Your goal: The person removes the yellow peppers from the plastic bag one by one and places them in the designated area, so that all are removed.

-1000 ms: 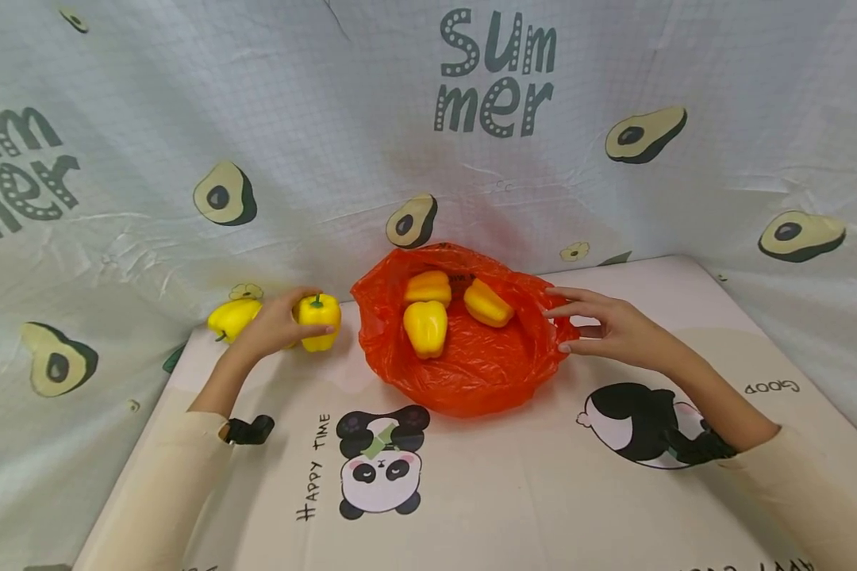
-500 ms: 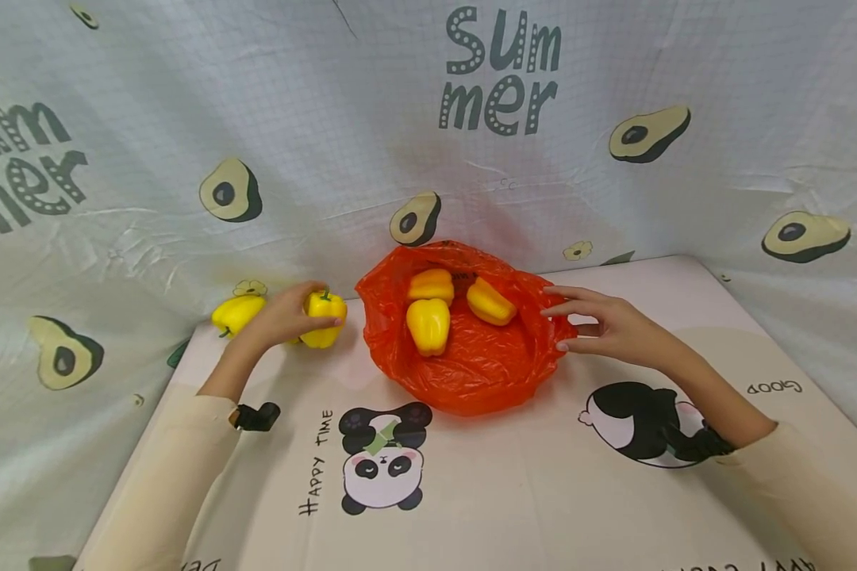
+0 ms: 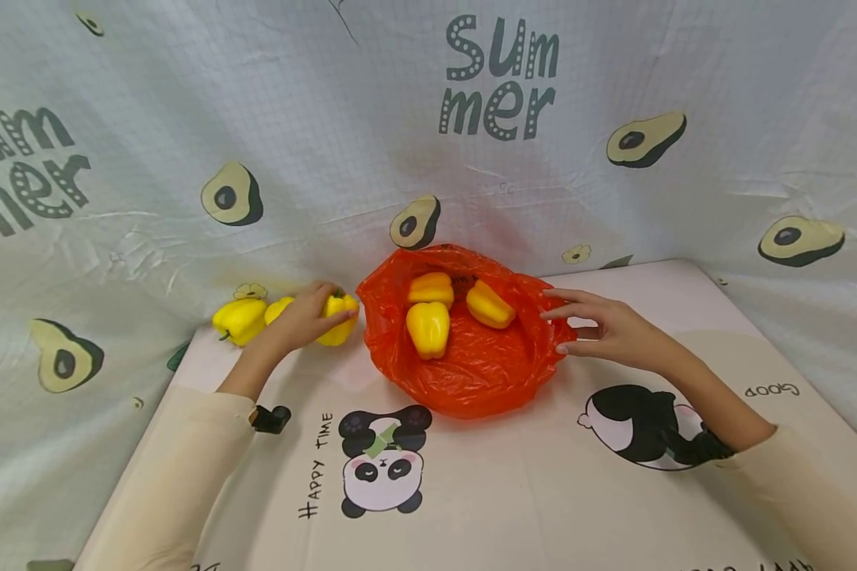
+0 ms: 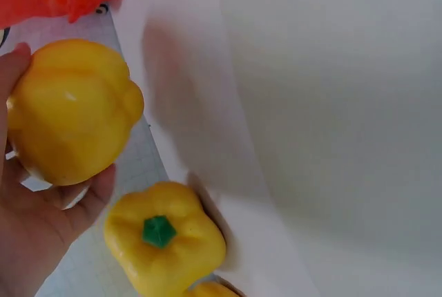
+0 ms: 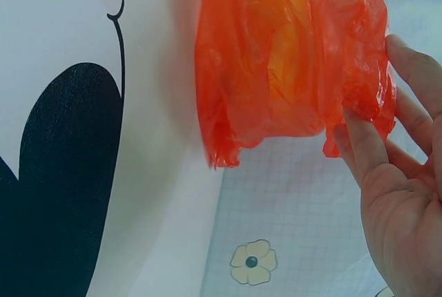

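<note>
My left hand (image 3: pixel 303 321) grips a yellow bell pepper (image 3: pixel 338 329), thumb in front and fingers behind, beside the bag's left rim. In the left wrist view that pepper (image 4: pixel 76 110) is lifted above the table, its smooth bottom towards the camera. A red plastic bag (image 3: pixel 471 388) stands with its mouth wide, holding three yellow bell peppers (image 3: pixel 427 329). My right hand (image 3: pixel 607 325) rests its extended, slightly spread fingers against the bag's right rim. The right wrist view shows its fingertips (image 5: pixel 362 131) touching the crinkled plastic (image 5: pixel 276 69).
Two more yellow bell peppers lie at the table's back left: an outer one (image 3: pixel 239 321) on its side, and another (image 3: pixel 277 308) partly behind my left hand. A printed sheet with avocados (image 3: pixel 232 194) hangs behind the table. The tablecloth (image 3: pixel 500 484) bears panda prints.
My left hand has carried its bell pepper to the right, close to the bag, uncovering more of the pepper behind it. The right hand and the bag have hardly moved.
</note>
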A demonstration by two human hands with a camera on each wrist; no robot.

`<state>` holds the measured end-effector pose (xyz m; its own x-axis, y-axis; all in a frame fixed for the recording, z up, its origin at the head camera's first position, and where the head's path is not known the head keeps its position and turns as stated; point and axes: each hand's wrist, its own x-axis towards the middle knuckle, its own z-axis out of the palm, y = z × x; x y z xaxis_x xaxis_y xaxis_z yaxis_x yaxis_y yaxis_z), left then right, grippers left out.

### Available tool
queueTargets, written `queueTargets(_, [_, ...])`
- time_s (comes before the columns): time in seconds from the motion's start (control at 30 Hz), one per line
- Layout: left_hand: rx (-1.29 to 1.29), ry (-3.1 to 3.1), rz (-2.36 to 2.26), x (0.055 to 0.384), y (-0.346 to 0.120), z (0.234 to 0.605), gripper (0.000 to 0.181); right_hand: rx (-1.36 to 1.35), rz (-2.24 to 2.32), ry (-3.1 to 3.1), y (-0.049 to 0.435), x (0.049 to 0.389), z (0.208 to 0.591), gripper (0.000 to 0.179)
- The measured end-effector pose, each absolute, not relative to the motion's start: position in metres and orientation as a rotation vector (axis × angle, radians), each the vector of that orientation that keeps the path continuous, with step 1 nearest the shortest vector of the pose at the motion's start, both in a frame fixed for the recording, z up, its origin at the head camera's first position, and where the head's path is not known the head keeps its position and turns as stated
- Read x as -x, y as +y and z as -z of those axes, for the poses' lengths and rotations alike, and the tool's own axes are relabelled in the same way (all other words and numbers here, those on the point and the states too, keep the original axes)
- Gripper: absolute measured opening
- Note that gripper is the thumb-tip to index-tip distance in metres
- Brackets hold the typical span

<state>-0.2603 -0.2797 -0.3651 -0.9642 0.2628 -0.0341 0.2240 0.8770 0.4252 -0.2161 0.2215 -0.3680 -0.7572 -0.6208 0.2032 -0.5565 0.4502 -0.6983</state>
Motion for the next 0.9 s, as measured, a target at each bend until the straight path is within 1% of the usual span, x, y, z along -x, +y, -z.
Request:
queueTargets(0.2, [-0.432, 2.88, -0.909, 0.262, -0.276, 0.372, 0.066, 1.055, 1.212, 2.596, 0.222, 0.216, 0.368, 0.05])
queueTargets(0.37, [-0.509, 2.852, -0.982, 0.263, -0.28, 0.376, 0.041, 1.053, 1.214, 2.593, 0.222, 0.216, 0.368, 0.05])
queueTargets(0.43, [-0.521, 2.851, -0.989, 0.263, -0.281, 0.376, 0.036, 1.051, 1.21, 2.599, 0.222, 0.216, 0.368, 0.05])
queueTargets(0.63, [-0.505, 2.868, -0.997, 0.261, -0.283, 0.378, 0.04, 1.053, 1.207, 2.599, 0.223, 0.217, 0.369, 0.049])
queueTargets(0.9, [-0.432, 2.923, -0.962, 0.258, -0.282, 0.381, 0.062, 1.055, 1.212, 2.588, 0.221, 0.219, 0.37, 0.05])
